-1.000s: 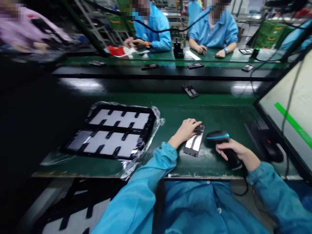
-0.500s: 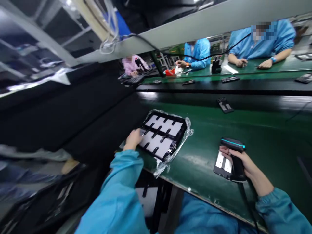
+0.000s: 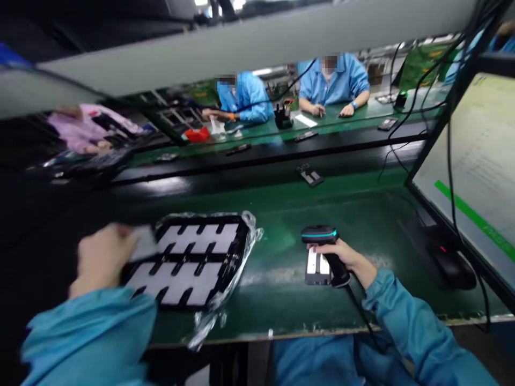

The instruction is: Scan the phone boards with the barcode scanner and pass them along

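My left hand (image 3: 103, 254), blurred, pinches a flat grey-white piece (image 3: 144, 244) over the left end of a black tray (image 3: 237, 252). Rows of similar pale pieces lie in that tray, with clear plastic wrap (image 3: 246, 262) along its right side. My right hand (image 3: 352, 257) is wrapped round the handle of a black scanner (image 3: 319, 234) that has a lit blue strip. Under the scanner, a dark phone-like part (image 3: 317, 276) with white panels lies on the green table (image 3: 277, 316), partly hidden by the scanner and fingers.
A similar part (image 3: 310, 176) lies further back on the table. At the right stand a monitor (image 3: 475, 161) and a black device (image 3: 453, 262) with a red light. Cables hang nearby. Several people sit across the bench beyond a dark rail (image 3: 265, 155).
The view has turned right, bringing the monitor in. My left hand has risen from the tray's left edge, and a pale piece now shows in it. My right hand still holds the scanner.
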`<control>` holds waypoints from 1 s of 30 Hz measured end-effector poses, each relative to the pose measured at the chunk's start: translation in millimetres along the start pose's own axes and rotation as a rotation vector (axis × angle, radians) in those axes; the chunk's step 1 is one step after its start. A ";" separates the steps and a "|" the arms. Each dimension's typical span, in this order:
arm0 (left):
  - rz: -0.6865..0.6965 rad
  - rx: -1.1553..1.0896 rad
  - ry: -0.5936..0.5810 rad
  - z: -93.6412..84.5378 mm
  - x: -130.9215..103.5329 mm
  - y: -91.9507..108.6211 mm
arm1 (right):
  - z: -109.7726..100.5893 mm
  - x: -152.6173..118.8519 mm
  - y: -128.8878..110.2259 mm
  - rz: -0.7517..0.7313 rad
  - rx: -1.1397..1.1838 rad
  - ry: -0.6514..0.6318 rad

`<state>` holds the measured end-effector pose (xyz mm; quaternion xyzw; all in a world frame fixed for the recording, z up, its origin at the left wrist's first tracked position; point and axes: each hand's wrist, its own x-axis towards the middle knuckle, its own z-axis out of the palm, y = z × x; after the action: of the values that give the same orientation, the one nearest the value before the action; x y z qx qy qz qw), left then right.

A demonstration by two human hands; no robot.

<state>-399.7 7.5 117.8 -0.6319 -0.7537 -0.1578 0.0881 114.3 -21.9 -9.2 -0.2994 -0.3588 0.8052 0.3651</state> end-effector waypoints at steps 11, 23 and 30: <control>0.171 -0.565 -0.116 98.8 -54.7 286.5 | 3.5 -6.6 -2.9 -0.106 -0.035 0.073; 0.064 -0.921 -0.330 122.0 -74.0 274.7 | -11.2 -0.2 -15.5 -0.143 -0.006 0.103; 0.180 -1.099 -0.640 132.0 -124.8 296.3 | -29.0 21.9 -23.0 -0.126 0.011 0.173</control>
<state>-77.2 -16.8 -9.5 -0.6616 -0.4960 -0.3167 -0.4647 132.4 17.0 -12.0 -0.3424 -0.3396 0.7539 0.4461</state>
